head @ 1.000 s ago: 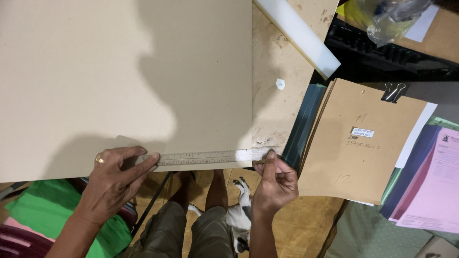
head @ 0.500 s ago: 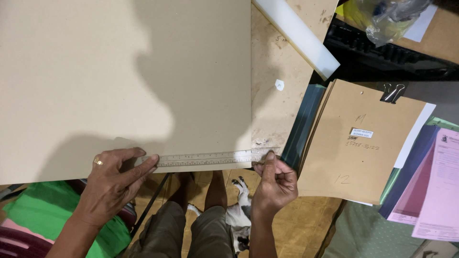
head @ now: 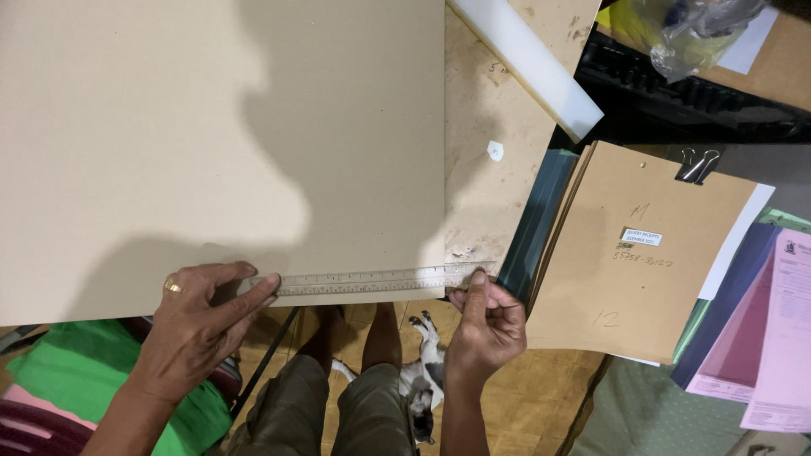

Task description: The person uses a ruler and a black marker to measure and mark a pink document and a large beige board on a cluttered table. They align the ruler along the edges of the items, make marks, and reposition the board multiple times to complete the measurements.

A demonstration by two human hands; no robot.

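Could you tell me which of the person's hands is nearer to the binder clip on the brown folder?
Right. The right hand pinches the ruler end, just left of the folder; the left hand lies far across the board from the binder clip.

brown folder (head: 638,253): right of the surface, flat, black binder clip at top edge | white label (head: 642,236): small rectangle on the folder's upper middle | clear plastic bag (head: 688,34): top right, crumpled, yellow contents

A clipped brown folder (head: 638,253) lies right — pink papers (head: 773,338) beside, white bar (head: 528,63) above, cat (head: 422,363) below.
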